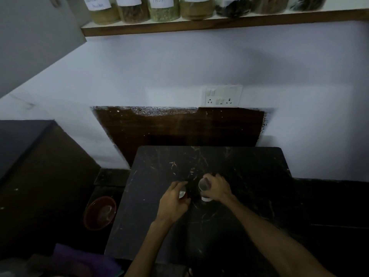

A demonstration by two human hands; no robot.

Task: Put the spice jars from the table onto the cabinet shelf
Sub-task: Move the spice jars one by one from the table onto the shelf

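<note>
On the dark marble table stand two small spice jars with silvery lids. My left hand grips the left jar, which is mostly hidden by my fingers. My right hand holds the right jar with a white label near its base, fingers curled round its side. Both jars sit near the table's middle. High above, the wooden cabinet shelf carries several labelled glass spice jars in a row.
A switch and socket plate is on the wall above a dark wooden panel. A reddish bowl lies low at the table's left. A purple cloth lies at the bottom left. A dark counter stands on the left.
</note>
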